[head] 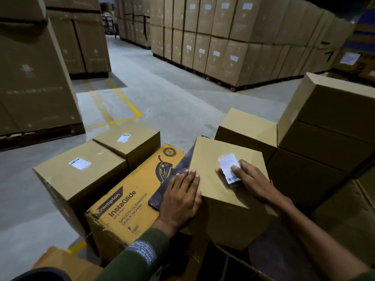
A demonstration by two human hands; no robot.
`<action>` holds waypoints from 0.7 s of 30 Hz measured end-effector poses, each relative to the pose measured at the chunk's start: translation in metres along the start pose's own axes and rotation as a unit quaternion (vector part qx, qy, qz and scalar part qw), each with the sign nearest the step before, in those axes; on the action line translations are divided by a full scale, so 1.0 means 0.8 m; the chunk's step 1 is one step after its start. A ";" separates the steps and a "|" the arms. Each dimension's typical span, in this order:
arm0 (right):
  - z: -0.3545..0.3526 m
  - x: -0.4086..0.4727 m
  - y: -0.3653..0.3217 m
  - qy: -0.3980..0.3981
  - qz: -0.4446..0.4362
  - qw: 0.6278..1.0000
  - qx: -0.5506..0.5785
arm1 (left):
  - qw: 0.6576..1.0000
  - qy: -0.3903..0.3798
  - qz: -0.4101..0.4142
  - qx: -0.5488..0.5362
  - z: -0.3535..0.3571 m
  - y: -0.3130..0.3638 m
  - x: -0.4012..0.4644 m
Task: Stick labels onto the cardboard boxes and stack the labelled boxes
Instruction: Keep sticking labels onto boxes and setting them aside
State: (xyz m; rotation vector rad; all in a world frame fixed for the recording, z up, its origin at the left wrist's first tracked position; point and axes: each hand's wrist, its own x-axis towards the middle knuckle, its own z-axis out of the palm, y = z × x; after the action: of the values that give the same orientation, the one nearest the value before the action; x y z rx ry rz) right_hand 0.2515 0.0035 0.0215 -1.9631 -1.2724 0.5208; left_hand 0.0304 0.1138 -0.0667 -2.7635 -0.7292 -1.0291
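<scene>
A plain cardboard box (215, 159) sits right in front of me, partly on an orange printed carton (129, 201). My left hand (180, 197) lies flat with straight fingers over the box's left top edge. My right hand (250, 178) presses a white label (228, 165) down onto the box top with flat fingers and thumb. Two labelled boxes stand to the left: a near one (81, 179) with its label (79, 163), and a farther one (129, 142) with its label (124, 138).
Unlabelled plain boxes are stacked at the right (324, 126), one more (247, 126) behind the box I work on. A dark sheet (170, 179) lies on the orange carton. Tall pallet stacks (233, 37) ring the concrete floor (162, 94), which has yellow lines.
</scene>
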 end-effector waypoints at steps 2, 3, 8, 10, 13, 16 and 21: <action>-0.012 -0.010 0.011 0.003 0.002 1.000 0.000 | 1.000 0.002 -0.001 -0.001 0.001 0.002 0.002; -0.016 -0.009 0.016 0.012 0.003 1.000 0.002 | 1.000 0.003 0.000 0.000 0.001 0.003 0.002; -0.010 0.037 0.004 0.042 0.001 0.999 -0.003 | 1.000 -0.013 0.005 0.016 0.001 0.003 0.004; -0.003 0.054 -0.007 0.034 -0.009 0.999 0.004 | 0.999 -0.024 0.003 0.022 0.000 0.004 0.004; 0.007 0.059 -0.016 0.012 -0.020 1.000 0.014 | 0.999 -0.032 -0.004 0.027 -0.001 0.006 0.000; 0.006 0.037 -0.006 -0.011 -0.032 0.999 0.021 | 0.999 -0.028 -0.001 0.035 -0.002 0.005 -0.002; -0.025 0.001 0.035 -0.022 -0.041 0.999 0.010 | 0.999 -0.029 -0.006 0.041 -0.002 0.007 0.000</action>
State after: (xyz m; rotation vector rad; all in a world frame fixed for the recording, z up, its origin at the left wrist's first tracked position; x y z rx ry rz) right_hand 0.2818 -0.0099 0.0135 -1.8841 -1.3624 0.5367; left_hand 0.0319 0.1084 -0.0648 -2.7313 -0.7789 -0.9034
